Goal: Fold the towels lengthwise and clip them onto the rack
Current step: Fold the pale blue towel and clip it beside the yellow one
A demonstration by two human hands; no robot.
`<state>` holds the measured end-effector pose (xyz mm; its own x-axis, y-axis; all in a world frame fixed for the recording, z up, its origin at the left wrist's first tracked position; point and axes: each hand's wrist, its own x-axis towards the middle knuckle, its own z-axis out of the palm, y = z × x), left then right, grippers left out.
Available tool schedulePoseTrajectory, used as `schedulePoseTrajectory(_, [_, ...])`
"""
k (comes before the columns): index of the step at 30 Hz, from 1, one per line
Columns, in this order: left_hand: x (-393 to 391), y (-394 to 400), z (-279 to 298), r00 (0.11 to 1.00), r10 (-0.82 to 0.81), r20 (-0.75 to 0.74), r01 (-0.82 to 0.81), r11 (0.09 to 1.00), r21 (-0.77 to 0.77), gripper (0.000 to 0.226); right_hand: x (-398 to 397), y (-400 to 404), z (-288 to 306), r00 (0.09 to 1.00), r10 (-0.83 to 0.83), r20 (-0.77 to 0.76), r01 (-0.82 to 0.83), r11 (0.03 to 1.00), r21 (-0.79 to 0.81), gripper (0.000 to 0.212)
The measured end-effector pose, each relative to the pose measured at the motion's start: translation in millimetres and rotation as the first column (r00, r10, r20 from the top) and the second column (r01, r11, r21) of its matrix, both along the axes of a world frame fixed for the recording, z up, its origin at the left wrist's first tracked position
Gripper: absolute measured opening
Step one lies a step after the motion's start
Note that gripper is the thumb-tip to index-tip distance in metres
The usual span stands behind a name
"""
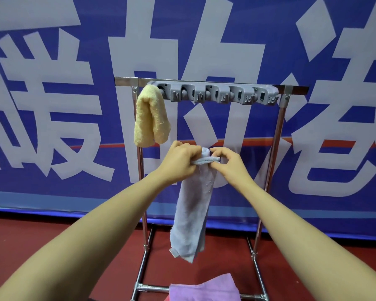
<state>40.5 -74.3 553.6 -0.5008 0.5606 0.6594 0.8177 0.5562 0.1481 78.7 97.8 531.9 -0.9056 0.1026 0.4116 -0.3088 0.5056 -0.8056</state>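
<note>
A pale blue-grey towel (192, 213) hangs folded into a long narrow strip in front of the rack. My left hand (179, 160) and my right hand (228, 161) both pinch its bunched top end, well below the clip bar. The grey clip bar (215, 94) with several clips runs along the top of the metal rack (276, 148). A yellow towel (150, 118) hangs doubled over from the leftmost clip. The other clips hold nothing.
A purple towel (204, 288) lies at the bottom by the rack's base, with a bit of red cloth (166, 298) beside it. A blue banner with large white characters (52, 105) stands right behind the rack. The floor is dark red.
</note>
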Motion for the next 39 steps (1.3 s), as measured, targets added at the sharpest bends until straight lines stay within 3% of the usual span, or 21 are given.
schedulePoseTrajectory(4, [-0.4, -4.8, 3.1, 0.999, -0.037, -0.032, 0.030, 0.984, -0.175, 0.011, 2.5, 2.2, 0.3, 0.994, 0.103, 0.047, -0.100, 0.992, -0.071, 0.017])
schedulePoseTrajectory(6, [-0.5, -6.1, 4.6, 0.998, -0.049, -0.026, 0.042, 0.975, -0.220, 0.016, 5.6, 1.5, 2.8, 0.990, 0.130, 0.051, -0.126, 0.990, -0.068, 0.017])
schedulePoseTrajectory(9, [-0.5, -7.8, 4.3, 0.999, -0.026, -0.044, 0.013, 0.963, -0.271, 0.004, 7.5, 1.0, 3.7, 0.992, 0.121, 0.034, -0.119, 0.991, -0.066, 0.021])
schedulePoseTrajectory(13, [-1.2, -9.1, -0.8, 0.999, 0.035, 0.033, -0.028, 0.980, -0.197, 0.005, 10.5, 0.0, 5.5, 0.995, 0.097, -0.014, -0.098, 0.993, -0.063, 0.014])
schedulePoseTrajectory(16, [1.1, -8.9, -3.0, 0.984, 0.048, 0.171, -0.033, 0.996, -0.088, 0.015, 13.2, 0.0, 10.9, 0.996, 0.071, -0.062, -0.076, 0.993, -0.094, 0.010])
schedulePoseTrajectory(18, [1.8, -9.0, -2.1, 0.973, 0.058, 0.224, -0.037, 0.995, -0.096, 0.025, 12.7, 0.8, 13.2, 0.996, 0.044, -0.081, -0.055, 0.989, -0.138, 0.008])
schedulePoseTrajectory(21, [0.3, -10.4, -1.3, 0.977, 0.088, 0.195, -0.055, 0.984, -0.168, 0.026, 10.1, 2.7, 14.6, 0.994, -0.008, -0.106, -0.009, 0.987, -0.160, 0.007])
schedulePoseTrajectory(23, [-2.0, -12.2, -3.4, 0.980, 0.142, 0.137, -0.104, 0.962, -0.252, 0.041, 9.1, 4.9, 15.1, 0.995, -0.014, -0.103, -0.001, 0.989, -0.145, 0.007])
schedulePoseTrajectory(26, [-5.2, -11.7, -4.4, 0.977, 0.202, 0.062, -0.173, 0.933, -0.316, 0.043, 8.8, 6.7, 15.9, 0.998, 0.027, -0.058, -0.027, 1.000, -0.002, 0.007])
schedulePoseTrajectory(31, [-1.3, -5.5, 0.0, 0.986, 0.137, 0.097, -0.125, 0.985, -0.119, 0.019, 7.9, 5.3, 19.7, 0.998, 0.042, -0.042, -0.039, 0.997, 0.059, 0.012])
schedulePoseTrajectory(35, [6.5, -4.3, -3.2, 0.988, 0.085, 0.129, -0.088, 0.996, 0.013, 0.023, 4.0, 5.0, 25.4, 0.999, 0.051, 0.012, -0.053, 0.981, 0.184, 0.038])
schedulePoseTrajectory(37, [7.3, -4.3, -7.0, 0.986, 0.080, 0.146, -0.093, 0.992, 0.087, 0.023, 1.5, 2.8, 26.8, 0.999, 0.043, -0.017, -0.037, 0.965, 0.260, 0.023])
schedulePoseTrajectory(39, [9.0, -4.0, -10.3, 0.969, 0.032, 0.244, -0.086, 0.972, 0.216, 0.033, 1.6, -3.3, 29.1, 0.997, 0.047, -0.059, -0.035, 0.980, 0.195, 0.014])
